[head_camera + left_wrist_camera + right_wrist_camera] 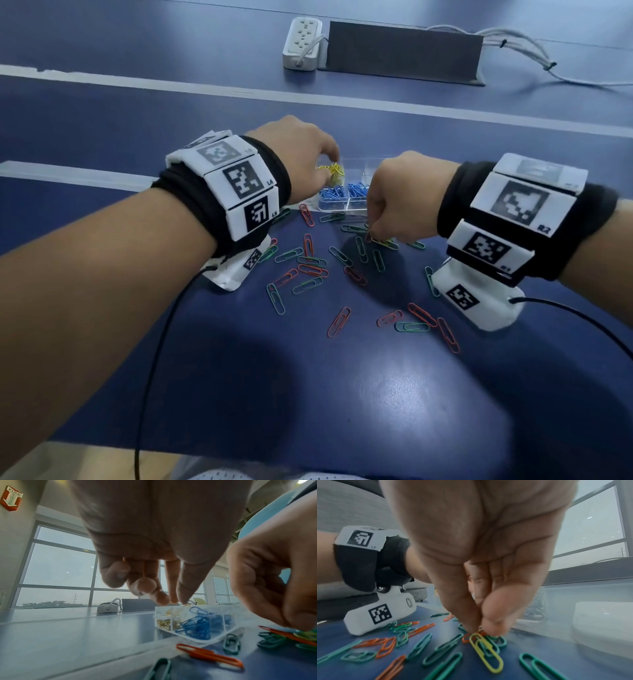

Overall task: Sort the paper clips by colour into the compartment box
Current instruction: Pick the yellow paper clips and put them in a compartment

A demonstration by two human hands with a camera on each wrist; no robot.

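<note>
A clear compartment box (363, 166) stands on the blue table behind the loose clips. It holds yellow clips (330, 169) at the back left and blue clips (342, 193) in front. My left hand (334, 161) hovers over the yellow compartment, thumb and forefinger pinched together (178, 601) with a small yellow clip loop (186, 605) at their tips. My right hand (371, 233) reaches down into the loose pile. Its thumb and forefinger (479, 630) pinch the end of a yellow clip (488, 654) that lies across green ones.
Several red and green clips (308, 270) are scattered on the table between my wrists and toward me. A white power strip (303, 44), a dark box (404, 51) and cables (534, 51) lie at the back. The table's near edge (239, 455) is close to my body.
</note>
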